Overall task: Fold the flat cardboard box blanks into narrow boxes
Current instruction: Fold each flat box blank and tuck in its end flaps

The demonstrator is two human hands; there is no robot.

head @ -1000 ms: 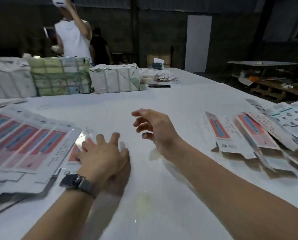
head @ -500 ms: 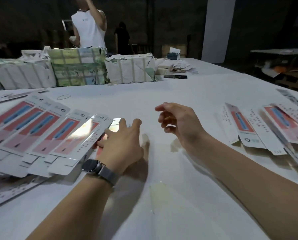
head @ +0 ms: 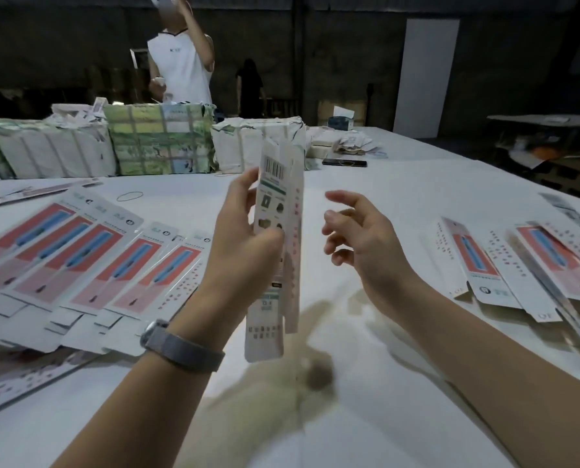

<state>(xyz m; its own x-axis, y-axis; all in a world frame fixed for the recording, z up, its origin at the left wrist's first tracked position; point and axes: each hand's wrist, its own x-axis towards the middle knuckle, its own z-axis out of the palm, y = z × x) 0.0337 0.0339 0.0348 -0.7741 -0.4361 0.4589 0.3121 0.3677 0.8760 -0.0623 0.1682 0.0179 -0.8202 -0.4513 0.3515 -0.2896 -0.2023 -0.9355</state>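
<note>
Cardboard, white and printed, stands nearly upright at the middle of the frame: a blank (head: 275,238) lifted off the surface (head: 400,211), its barcode end up and its lower end hanging free above the cloth. The left hand (head: 238,244) has its grip clamped on the blank, thumb on the near face and fingers curled round the left edge; a watch (head: 180,347) sits on that wrist. The right hand (head: 359,234) hovers just right of the blank, apart from it, fingers loosely bent and spread, holding nothing. At the left of the frame a fanned stack (head: 89,261) of red and blue blanks lies flat. At the right edge lie folded boxes (head: 504,265). Wrapped bundles (head: 160,140) line the upper left, with a person (head: 180,59) in a white top behind them and a phone (head: 344,162) upper centre.
</note>
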